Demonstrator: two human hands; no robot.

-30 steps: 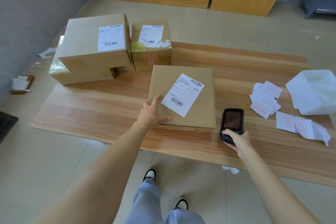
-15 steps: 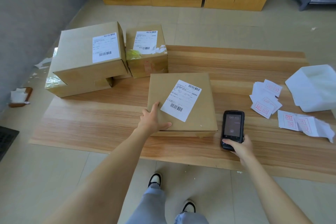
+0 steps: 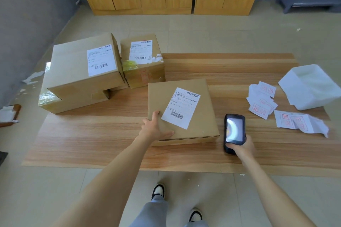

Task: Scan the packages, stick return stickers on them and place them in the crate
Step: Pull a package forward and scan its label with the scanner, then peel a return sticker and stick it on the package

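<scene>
Return stickers [image 3: 262, 100], right side of the counter [image 3: 230, 72]: each bears two red characters, 退回, inside a red rectangular frame.

Shipping label [image 3: 181, 108] on the near flat package [image 3: 203, 120]: barcodes at top right and bottom; fine print too small to read.

Left label [image 3: 101, 59] on the large package [image 3: 70, 68] and far label [image 3: 141, 50] on the small package [image 3: 144, 73]: barcodes, print illegible.

Handheld scanner [image 3: 234, 131] screen: glare only.

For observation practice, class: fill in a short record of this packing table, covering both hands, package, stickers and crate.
Left grip: rests on near-left corner of the flat box
Right grip: holds the scanner, right of the box
Shipping label: face up on the box
Return stickers: loose on the table, right side
Other boxes: stacked at far left
Crate: not in view
</scene>
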